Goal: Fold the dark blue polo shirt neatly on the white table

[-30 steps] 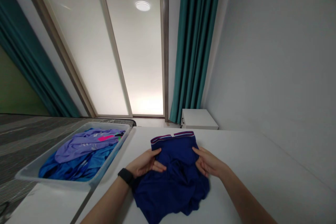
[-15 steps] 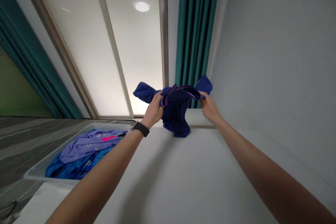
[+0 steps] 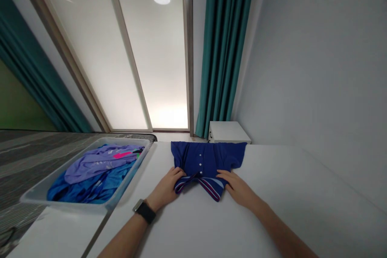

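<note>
A navy blue polo shirt (image 3: pixel 208 157) lies on the white table, its buttoned front facing up and its striped collar toward me. Its far part runs to the table's back edge, where the rest is out of sight. My left hand (image 3: pixel 167 183), below a black-banded watch (image 3: pixel 144 211), is closed on the shirt at the left side of the collar. At the collar's right side, my right hand (image 3: pixel 237 185) pinches the cloth, fingers on top and thumb lower down.
On the left stands a clear plastic bin (image 3: pixel 110 205) holding a purple garment (image 3: pixel 96 165) and bright blue clothing (image 3: pixel 87 187). A seam crosses the white table (image 3: pixel 208 229) near the bin. Behind it are a small white cabinet (image 3: pixel 228 131) and a teal curtain (image 3: pixel 226 48).
The polo shirt has come down from the air onto the table and spread out, collar toward me. Both hands have moved lower and nearer, still holding it.
</note>
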`<action>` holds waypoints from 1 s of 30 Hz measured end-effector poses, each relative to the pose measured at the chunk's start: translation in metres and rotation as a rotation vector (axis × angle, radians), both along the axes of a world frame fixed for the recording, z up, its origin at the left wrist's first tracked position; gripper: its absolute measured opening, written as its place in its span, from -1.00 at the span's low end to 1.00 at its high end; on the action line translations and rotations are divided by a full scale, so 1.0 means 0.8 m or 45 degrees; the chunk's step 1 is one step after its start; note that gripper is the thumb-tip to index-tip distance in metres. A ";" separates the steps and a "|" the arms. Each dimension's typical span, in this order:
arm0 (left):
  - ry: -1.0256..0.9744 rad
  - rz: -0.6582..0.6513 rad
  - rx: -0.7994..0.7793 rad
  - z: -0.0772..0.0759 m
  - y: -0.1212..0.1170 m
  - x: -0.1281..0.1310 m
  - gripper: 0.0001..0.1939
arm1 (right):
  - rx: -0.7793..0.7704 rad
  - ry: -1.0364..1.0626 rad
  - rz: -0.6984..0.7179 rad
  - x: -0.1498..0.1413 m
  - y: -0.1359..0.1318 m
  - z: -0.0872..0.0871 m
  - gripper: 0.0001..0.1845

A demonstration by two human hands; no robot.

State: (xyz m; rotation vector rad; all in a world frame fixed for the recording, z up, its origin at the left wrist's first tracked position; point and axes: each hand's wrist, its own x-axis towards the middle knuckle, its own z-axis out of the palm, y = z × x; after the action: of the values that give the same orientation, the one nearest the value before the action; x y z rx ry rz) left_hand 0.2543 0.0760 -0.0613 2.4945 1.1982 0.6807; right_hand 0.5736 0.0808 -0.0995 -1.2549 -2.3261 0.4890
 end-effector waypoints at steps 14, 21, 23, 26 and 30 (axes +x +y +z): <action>0.292 -0.047 0.171 0.000 0.000 -0.006 -0.58 | 0.233 -0.258 -0.049 -0.001 -0.006 0.014 -0.22; 0.009 0.169 0.328 0.000 0.002 0.007 -0.77 | -0.054 0.243 -0.233 -0.013 -0.004 0.021 -0.56; -0.122 0.323 0.357 0.000 0.003 0.011 -0.66 | -0.197 0.428 -0.403 -0.016 -0.002 0.022 -0.35; -0.142 0.311 0.400 0.000 0.003 0.016 -0.63 | -0.173 0.421 -0.413 -0.016 -0.005 0.023 -0.34; -0.154 0.222 0.461 -0.007 0.003 0.017 -0.71 | -0.079 0.293 -0.229 -0.009 -0.012 0.023 -0.37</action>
State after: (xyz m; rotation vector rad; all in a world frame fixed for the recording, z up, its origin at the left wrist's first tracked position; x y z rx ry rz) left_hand 0.2679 0.0781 -0.0666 2.6007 1.3603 1.1706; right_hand 0.5661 0.0715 -0.0814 -1.3460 -2.0015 0.6132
